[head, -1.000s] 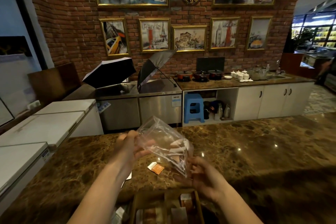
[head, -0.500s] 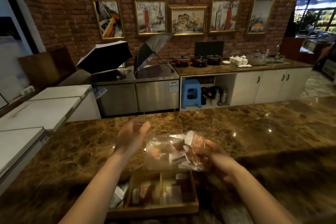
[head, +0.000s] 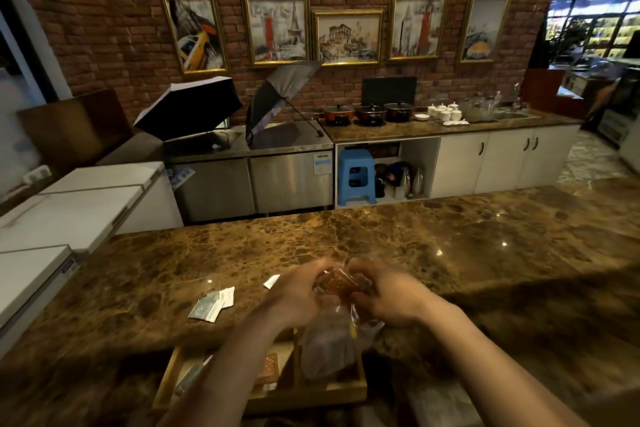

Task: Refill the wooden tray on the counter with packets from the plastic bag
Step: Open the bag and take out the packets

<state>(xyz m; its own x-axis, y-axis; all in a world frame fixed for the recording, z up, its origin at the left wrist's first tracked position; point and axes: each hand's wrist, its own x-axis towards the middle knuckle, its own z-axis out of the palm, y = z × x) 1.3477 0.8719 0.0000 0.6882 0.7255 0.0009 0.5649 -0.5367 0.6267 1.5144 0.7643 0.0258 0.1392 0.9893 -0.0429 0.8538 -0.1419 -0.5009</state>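
Note:
My left hand [head: 298, 295] and my right hand [head: 388, 298] meet above the counter, both gripping the top of a clear plastic bag [head: 329, 343] that hangs down over the wooden tray [head: 360, 388]. An orange-brown packet [head: 337, 284] sits between my fingers at the bag's mouth. The tray lies at the near edge, divided into compartments, with an orange packet [head: 268, 367] visible inside; my left forearm hides part of it.
Several loose white and grey packets [head: 211, 305] lie on the brown marble counter [head: 450, 243] left of my hands, and one white packet [head: 272, 281] lies just beyond my left hand. White chest freezers [head: 69, 211] stand at the left. A back counter holds pots.
My left hand has come in from open beside the bag to grip its top with my right hand. The bag dropped lower, over the tray. The view tilted down.

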